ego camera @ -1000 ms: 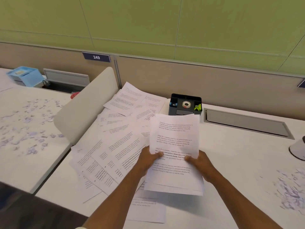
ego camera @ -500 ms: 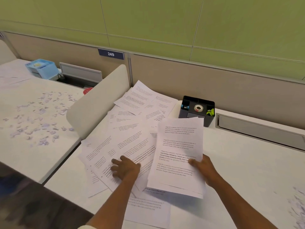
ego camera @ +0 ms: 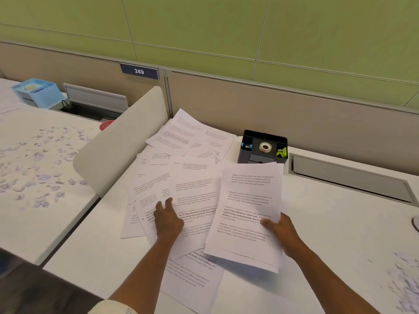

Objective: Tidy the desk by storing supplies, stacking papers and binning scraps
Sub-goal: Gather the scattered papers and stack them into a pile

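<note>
Head cam: organizer [ego camera: 244,152] w/ tape roll [ego camera: 264,147]; right hand [ego camera: 282,232] pinches stack [ego camera: 247,214], left hand [ego camera: 169,219] flat on sheets [ego camera: 181,177].

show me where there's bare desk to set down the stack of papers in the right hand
Free: the white desk right of the held stack of papers, bordered by the cable tray lid behind and paper scraps at the right edge. Crowded: the left, where loose sheets overlap under the left hand, back to the black organizer.

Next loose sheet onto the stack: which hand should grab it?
Left. The left hand already rests on the scattered sheets, while the right hand holds the gathered stack.
</note>
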`<action>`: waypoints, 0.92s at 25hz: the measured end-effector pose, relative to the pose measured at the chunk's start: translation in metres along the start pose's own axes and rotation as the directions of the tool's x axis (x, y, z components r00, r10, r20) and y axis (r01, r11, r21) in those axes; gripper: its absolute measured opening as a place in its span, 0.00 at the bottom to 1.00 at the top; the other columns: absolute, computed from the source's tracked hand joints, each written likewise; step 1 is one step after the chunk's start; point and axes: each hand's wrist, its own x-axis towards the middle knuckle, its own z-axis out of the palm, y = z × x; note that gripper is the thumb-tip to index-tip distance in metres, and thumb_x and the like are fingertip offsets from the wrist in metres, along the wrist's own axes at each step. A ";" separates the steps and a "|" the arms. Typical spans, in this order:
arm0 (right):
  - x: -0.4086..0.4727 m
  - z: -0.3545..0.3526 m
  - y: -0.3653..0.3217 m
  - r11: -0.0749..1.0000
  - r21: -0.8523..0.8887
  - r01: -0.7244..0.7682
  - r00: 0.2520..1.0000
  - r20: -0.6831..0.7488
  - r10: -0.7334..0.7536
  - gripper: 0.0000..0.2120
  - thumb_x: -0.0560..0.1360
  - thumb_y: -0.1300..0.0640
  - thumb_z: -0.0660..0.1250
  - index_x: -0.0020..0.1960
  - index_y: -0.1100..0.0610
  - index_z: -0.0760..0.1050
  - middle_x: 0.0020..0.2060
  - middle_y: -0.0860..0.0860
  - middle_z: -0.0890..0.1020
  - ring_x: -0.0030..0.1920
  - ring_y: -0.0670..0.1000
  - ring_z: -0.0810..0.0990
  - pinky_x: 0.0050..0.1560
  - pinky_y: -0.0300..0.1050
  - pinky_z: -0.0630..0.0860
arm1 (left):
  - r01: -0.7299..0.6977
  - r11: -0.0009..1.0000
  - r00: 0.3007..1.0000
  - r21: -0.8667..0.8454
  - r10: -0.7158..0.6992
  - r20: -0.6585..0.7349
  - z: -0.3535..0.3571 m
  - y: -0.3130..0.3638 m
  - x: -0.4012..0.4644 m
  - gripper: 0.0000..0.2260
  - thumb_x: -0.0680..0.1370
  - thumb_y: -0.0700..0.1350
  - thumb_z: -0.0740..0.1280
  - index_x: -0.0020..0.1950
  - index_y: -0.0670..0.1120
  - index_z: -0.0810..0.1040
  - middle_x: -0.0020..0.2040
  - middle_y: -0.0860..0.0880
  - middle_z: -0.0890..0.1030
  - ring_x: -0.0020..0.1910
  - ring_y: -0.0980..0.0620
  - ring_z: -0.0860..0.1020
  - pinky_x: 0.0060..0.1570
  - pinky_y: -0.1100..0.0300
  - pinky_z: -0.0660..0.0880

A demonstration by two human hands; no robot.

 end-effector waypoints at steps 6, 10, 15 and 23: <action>0.010 -0.003 0.003 1.000 -0.008 -0.016 1.000 -0.022 0.015 0.17 0.75 0.64 0.72 0.62 0.56 0.77 0.52 0.52 0.86 0.51 0.56 0.85 0.57 0.59 0.80 | 0.234 0.951 0.972 0.201 -0.231 -0.038 0.011 0.021 0.004 0.54 0.67 0.69 0.73 0.78 0.40 0.50 0.71 0.35 0.65 0.69 0.37 0.68 0.68 0.46 0.67; 0.016 -0.003 0.006 0.999 -0.016 -0.039 0.999 -0.038 0.038 0.16 0.75 0.64 0.71 0.62 0.57 0.77 0.52 0.53 0.86 0.52 0.57 0.85 0.58 0.61 0.79 | 0.315 0.939 0.945 0.138 -0.323 0.042 0.010 0.034 0.019 0.59 0.65 0.62 0.79 0.79 0.39 0.45 0.72 0.35 0.62 0.67 0.37 0.71 0.67 0.45 0.69; 0.019 -0.005 0.005 0.999 -0.009 -0.045 0.998 -0.048 0.044 0.16 0.75 0.64 0.71 0.62 0.58 0.77 0.53 0.55 0.85 0.52 0.59 0.85 0.58 0.62 0.79 | 0.287 0.958 0.955 0.008 -0.286 0.078 0.010 0.033 0.024 0.55 0.68 0.53 0.80 0.80 0.43 0.43 0.68 0.38 0.70 0.63 0.39 0.77 0.64 0.44 0.71; 0.015 -0.011 0.000 0.999 0.027 -0.035 0.997 -0.061 0.037 0.17 0.75 0.64 0.71 0.63 0.58 0.76 0.54 0.55 0.85 0.53 0.60 0.84 0.58 0.63 0.78 | 0.218 0.847 0.975 -0.485 -0.203 0.085 -0.004 0.034 0.027 0.26 0.72 0.41 0.76 0.68 0.41 0.73 0.60 0.40 0.82 0.56 0.38 0.81 0.57 0.44 0.79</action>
